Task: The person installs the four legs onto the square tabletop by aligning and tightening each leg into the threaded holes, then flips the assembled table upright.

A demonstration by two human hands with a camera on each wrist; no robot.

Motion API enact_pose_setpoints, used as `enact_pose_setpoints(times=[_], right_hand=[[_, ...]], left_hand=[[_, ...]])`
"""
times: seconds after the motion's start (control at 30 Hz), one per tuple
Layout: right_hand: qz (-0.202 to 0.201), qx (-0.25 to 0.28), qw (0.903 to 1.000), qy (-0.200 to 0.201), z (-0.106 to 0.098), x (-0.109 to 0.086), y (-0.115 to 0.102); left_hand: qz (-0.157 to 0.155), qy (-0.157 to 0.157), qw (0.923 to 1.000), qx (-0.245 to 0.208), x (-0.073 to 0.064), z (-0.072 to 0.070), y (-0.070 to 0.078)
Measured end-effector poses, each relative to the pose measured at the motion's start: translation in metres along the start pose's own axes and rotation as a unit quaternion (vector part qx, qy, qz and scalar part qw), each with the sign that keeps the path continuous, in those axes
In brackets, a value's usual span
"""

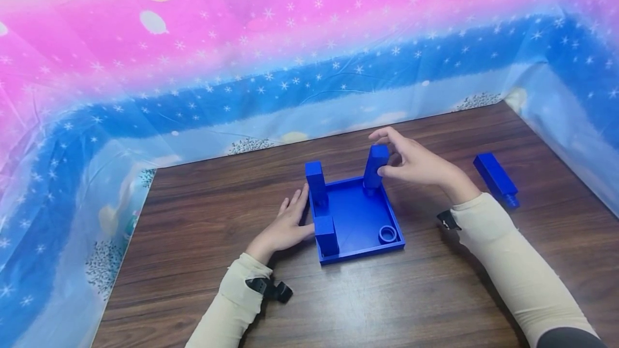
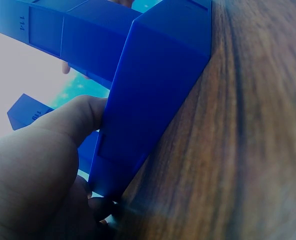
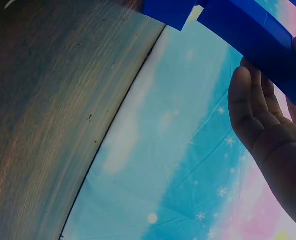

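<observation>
A square blue tabletop with a raised rim lies underside up on the table. Blue legs stand at its near-left, far-left and far-right corners; a round socket shows at the near-right one. My right hand grips the far-right leg near its upper end, thumb on one side and fingers on the other. Along the tabletop's left rim rests my left hand, fingers extended. Its thumb touches the rim in the left wrist view.
Another blue leg lies on the wooden table at the right, its threaded end pointing toward me. A pink and blue patterned cloth hangs around the table's back and sides.
</observation>
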State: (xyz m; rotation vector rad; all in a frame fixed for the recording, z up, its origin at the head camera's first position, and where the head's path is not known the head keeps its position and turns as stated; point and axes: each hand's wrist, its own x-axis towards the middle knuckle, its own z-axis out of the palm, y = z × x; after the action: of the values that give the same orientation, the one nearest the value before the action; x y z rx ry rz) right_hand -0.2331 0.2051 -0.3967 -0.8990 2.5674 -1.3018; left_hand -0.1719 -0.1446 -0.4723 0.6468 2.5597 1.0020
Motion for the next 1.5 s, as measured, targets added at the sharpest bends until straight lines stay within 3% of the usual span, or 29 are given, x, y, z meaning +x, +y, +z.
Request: enact_pose_setpoints(times=[0.63,0.97,1.5], right_hand=[[0.004,-0.028,0.9995,-0.01,0.0015,-0.0001,-0.0003],[-0.003,-0.029,0.9986,-0.043,-0.0027,-0.0022,0.0004],[-0.001,-0.033,0.9989,-0.033,0.0014,-0.0008,0.0022]], left_hand=[[0.0,-0.001,1.0,-0.002,-0.0016,-0.0005,0.0023],[-0.001,0.0,1.0,-0.001,-0.0019,-0.0006,0.0023],[-0.002,-0.001,1.0,0.001,-0.0024,-0.0004,0.0018]])
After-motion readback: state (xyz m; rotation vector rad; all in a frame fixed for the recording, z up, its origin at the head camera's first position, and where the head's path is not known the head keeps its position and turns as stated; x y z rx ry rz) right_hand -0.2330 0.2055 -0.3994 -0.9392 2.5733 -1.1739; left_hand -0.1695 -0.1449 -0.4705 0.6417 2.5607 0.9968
